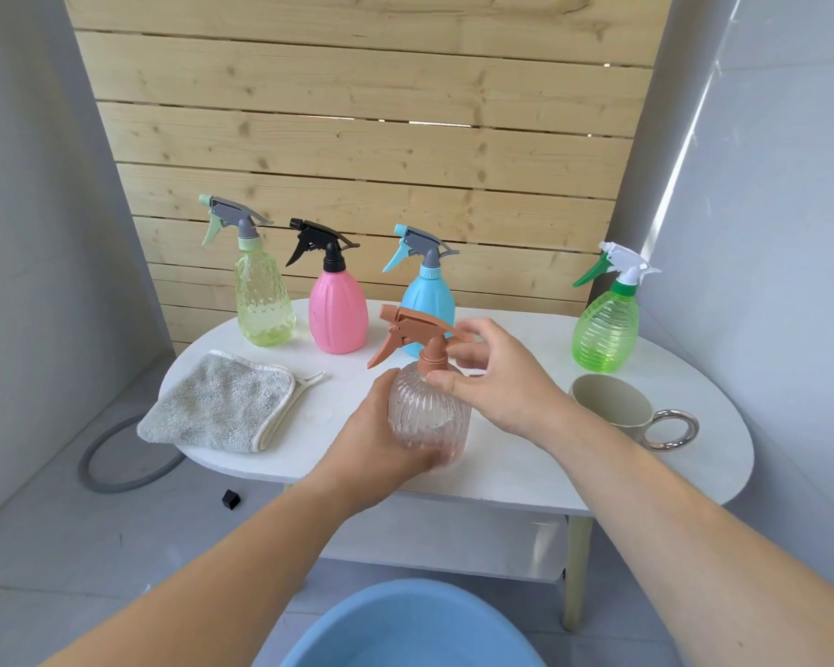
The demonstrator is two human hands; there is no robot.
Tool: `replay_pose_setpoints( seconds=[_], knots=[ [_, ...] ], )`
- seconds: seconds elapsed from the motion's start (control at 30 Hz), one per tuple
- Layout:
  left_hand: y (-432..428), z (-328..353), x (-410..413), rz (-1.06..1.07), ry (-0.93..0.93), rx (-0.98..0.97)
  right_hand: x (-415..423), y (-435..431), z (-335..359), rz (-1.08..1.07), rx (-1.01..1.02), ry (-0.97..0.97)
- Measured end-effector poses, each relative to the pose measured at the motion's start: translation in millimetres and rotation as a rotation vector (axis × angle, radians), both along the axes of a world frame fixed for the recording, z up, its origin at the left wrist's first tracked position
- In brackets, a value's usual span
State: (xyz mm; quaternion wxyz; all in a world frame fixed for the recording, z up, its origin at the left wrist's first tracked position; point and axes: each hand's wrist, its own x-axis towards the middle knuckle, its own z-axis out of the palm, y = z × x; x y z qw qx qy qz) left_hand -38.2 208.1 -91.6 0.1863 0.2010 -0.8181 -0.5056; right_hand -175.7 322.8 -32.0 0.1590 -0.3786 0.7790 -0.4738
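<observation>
A clear ribbed spray bottle [429,416] with a terracotta trigger head [408,332] stands near the front of the white oval table [526,469]. My left hand [376,440] grips the bottle's body from the left and below. My right hand [497,377] has thumb and fingers curled round the terracotta collar under the trigger head. Behind it stand a pale green bottle [263,300], a pink bottle [338,310] with a black head, a blue bottle [427,296] partly hidden, and a bright green bottle [605,327] at the right.
A folded grey cloth [217,406] lies on the table's left. A beige mug [612,406] with a silver ring handle sits at the right. A blue basin [405,628] is on the floor below me. A grey hose [116,459] lies on the floor left; wooden slats stand behind.
</observation>
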Motion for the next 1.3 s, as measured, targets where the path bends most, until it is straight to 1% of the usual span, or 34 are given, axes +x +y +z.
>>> replay_pose_setpoints(
  seconds=[0.1, 0.17, 0.23, 0.37, 0.5, 0.57, 0.7, 0.83, 1.1, 1.3],
  knots=[
    [-2.8, -2.6, 0.5, 0.009, -0.02, 0.001, -2.7, 8.6, 0.8, -0.008, 0.162, -0.006],
    [-3.6, -4.6, -0.5, 0.033, -0.021, 0.006, 1.0, 10.1, 1.6, 0.004, 0.22, -0.054],
    [-1.9, -6.4, -3.6, 0.052, -0.019, 0.0, 3.7, 10.5, 1.0, 0.015, 0.231, -0.073],
    [7.9, -0.1, -15.3, 0.071, -0.005, -0.027, -2.0, 16.1, 5.5, 0.017, 0.251, -0.026],
    [12.9, 28.2, -52.0, 0.042, 0.032, -0.073, -28.6, 22.6, 29.6, -0.027, 0.207, 0.065],
    [15.0, 43.6, -75.5, 0.021, 0.046, -0.082, -47.7, 25.3, 46.0, -0.058, 0.2, 0.079],
    [17.4, 60.3, -122.8, -0.012, 0.063, -0.101, -90.5, 32.2, 65.5, -0.102, 0.184, -0.038],
    [17.5, 50.7, -161.5, -0.018, 0.027, -0.09, -124.2, 35.1, 56.3, -0.065, 0.173, -0.166],
    [9.2, 22.2, -208.4, -0.024, -0.014, -0.071, -166.5, 25.6, 20.3, -0.06, 0.111, -0.32],
    [4.0, 10.8, -222.7, -0.003, -0.036, -0.053, -172.2, 19.0, 12.1, -0.063, 0.081, -0.355]
  ],
)
